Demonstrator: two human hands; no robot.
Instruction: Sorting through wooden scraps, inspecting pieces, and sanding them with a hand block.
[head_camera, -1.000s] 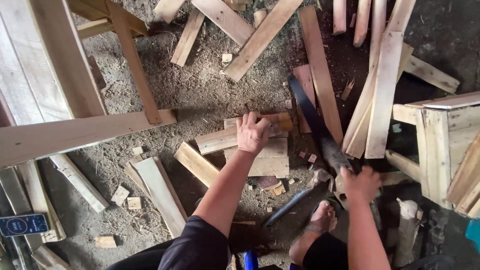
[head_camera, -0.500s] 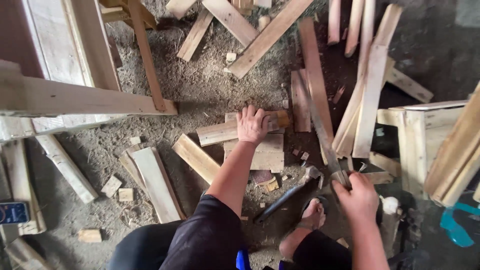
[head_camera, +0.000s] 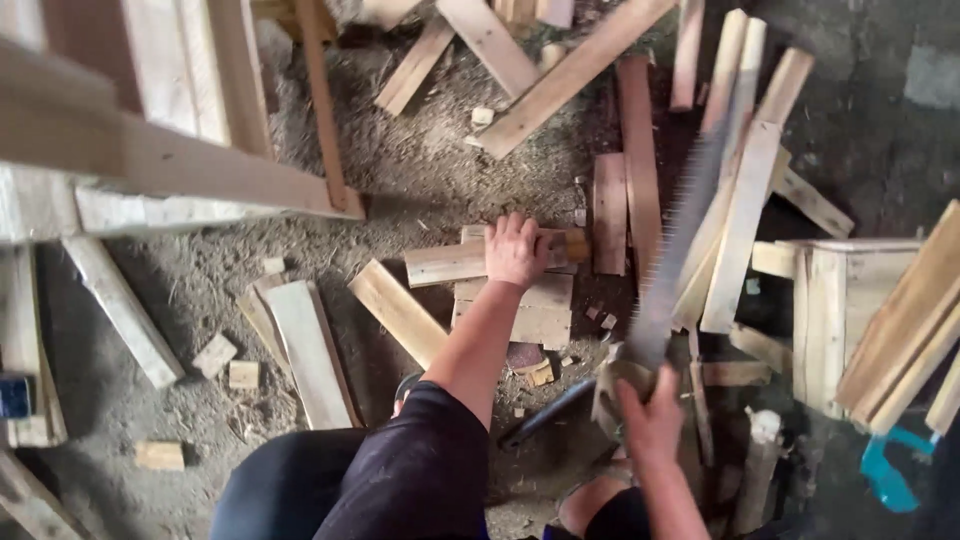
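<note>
- Pale, rough-sawn wood — a short plank (head_camera: 470, 262) lies flat on the sawdust-strewn ground at the middle of the view, resting on top of a squarer block of boards (head_camera: 520, 310).
- The left hand (head_camera: 516, 250) presses down on that plank, fingers curled over its far edge in a firm hold.
- The right hand (head_camera: 650, 420) is closed around the handle of a handsaw (head_camera: 675, 265); the long, toothed steel blade, motion-blurred, points away just to the right of the plank.
- Offcuts and slats lie scattered about: a flat board (head_camera: 310, 350) to the left, narrow strips (head_camera: 740, 210) leaning to the right.
- A boxy wooden stool frame (head_camera: 830, 300) stands at the right — beside it, a turquoise plastic piece (head_camera: 885, 470).
</note>
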